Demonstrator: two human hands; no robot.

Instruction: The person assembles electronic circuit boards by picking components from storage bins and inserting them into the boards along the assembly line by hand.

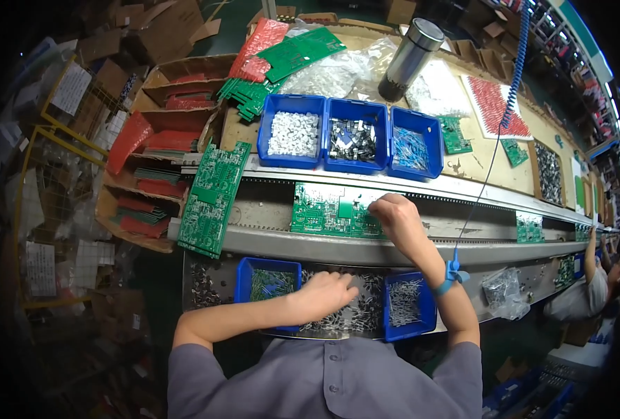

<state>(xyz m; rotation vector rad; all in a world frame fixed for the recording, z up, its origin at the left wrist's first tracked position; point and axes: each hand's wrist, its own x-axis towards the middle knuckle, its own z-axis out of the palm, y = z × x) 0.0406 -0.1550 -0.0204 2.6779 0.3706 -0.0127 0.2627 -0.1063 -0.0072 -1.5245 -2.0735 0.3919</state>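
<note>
A green circuit board [313, 211] lies between the rails of the assembly line in front of me. My right hand [398, 218] is over its right end, fingertips pinched together; whatever they hold is too small to make out. A blue wrist strap [452, 276] with a coiled cord circles that wrist. Lower down, my left hand [322, 297] hovers at a pile of loose dark, metal-legged components [355, 318], its fingers drawn together. What is in them cannot be seen. Blue bins flank the pile: one with green parts [271, 283], one with silvery leaded parts [406, 304].
Behind the rail stand three blue bins, holding white parts [292, 134], black-and-silver parts [354, 140] and blue parts [411, 148]. Another green board [212, 199] rests across the rails at left, beside a cardboard divider box [132, 185]. A steel flask [411, 59] stands behind. Co-workers sit far right.
</note>
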